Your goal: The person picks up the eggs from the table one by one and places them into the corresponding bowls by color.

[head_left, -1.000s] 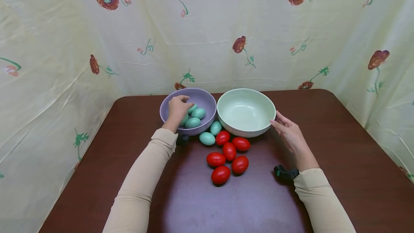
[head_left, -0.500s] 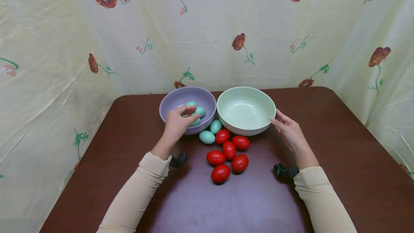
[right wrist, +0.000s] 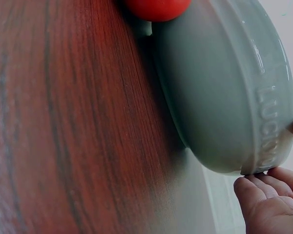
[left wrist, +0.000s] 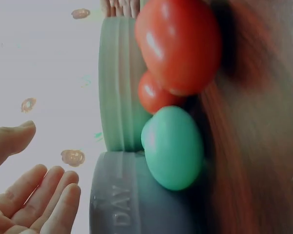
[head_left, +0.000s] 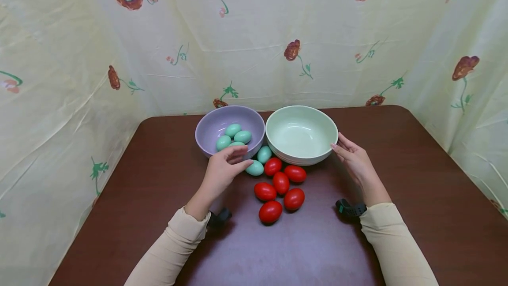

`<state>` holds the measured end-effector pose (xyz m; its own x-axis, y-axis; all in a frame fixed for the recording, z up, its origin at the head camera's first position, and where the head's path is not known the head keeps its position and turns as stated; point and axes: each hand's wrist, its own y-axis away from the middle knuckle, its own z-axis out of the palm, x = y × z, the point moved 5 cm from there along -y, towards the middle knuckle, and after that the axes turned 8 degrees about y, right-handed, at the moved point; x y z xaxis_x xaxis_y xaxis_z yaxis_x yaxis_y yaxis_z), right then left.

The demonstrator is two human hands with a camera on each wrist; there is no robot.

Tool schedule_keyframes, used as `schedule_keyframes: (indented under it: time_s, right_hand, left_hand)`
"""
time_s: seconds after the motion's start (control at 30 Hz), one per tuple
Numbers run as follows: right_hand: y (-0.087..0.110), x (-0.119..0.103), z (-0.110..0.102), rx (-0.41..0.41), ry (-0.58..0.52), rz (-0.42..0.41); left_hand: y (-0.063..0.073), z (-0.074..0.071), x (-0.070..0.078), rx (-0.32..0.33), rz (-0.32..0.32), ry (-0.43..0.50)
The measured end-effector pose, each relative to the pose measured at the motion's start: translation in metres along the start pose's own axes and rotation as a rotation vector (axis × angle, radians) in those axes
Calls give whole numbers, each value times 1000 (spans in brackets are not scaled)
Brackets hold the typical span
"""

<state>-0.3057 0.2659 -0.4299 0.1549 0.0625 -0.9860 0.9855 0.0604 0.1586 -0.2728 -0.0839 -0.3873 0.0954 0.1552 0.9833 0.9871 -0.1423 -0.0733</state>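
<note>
In the head view my left hand (head_left: 222, 171) hovers at the near rim of a purple bowl (head_left: 208, 129), fingers extended and thumb apart, nothing between them. Its fingertips overlap the nearest turquoise egg (head_left: 255, 168) there, while the left wrist view shows the fingers (left wrist: 61, 209) spread clear of the eggs. A second turquoise egg (head_left: 264, 155) lies between the two bowls. My right hand (head_left: 355, 167) holds the rim of a pale green bowl (head_left: 303, 138), thumb on the near side and fingers (right wrist: 283, 183) against its outer wall. Nothing lies inside that bowl.
Several turquoise eggs (head_left: 242, 136) sit in the purple bowl. Several red eggs (head_left: 270, 212) lie loose on the dark wooden table (head_left: 166, 158) in front of the bowls. A floral curtain (head_left: 254, 56) hangs behind and beside the table.
My left hand has come out of the purple bowl, moving toward me and slightly right to the loose turquoise egg. The right hand has stayed on the green bowl.
</note>
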Motion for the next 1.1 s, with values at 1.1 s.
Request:
schedule_keyframes:
  time_s: [1.1]
  right_hand:
    - [0, 0, 0, -1, 6, 5]
  left_hand:
    - [18, 35, -26, -217, -112, -84]
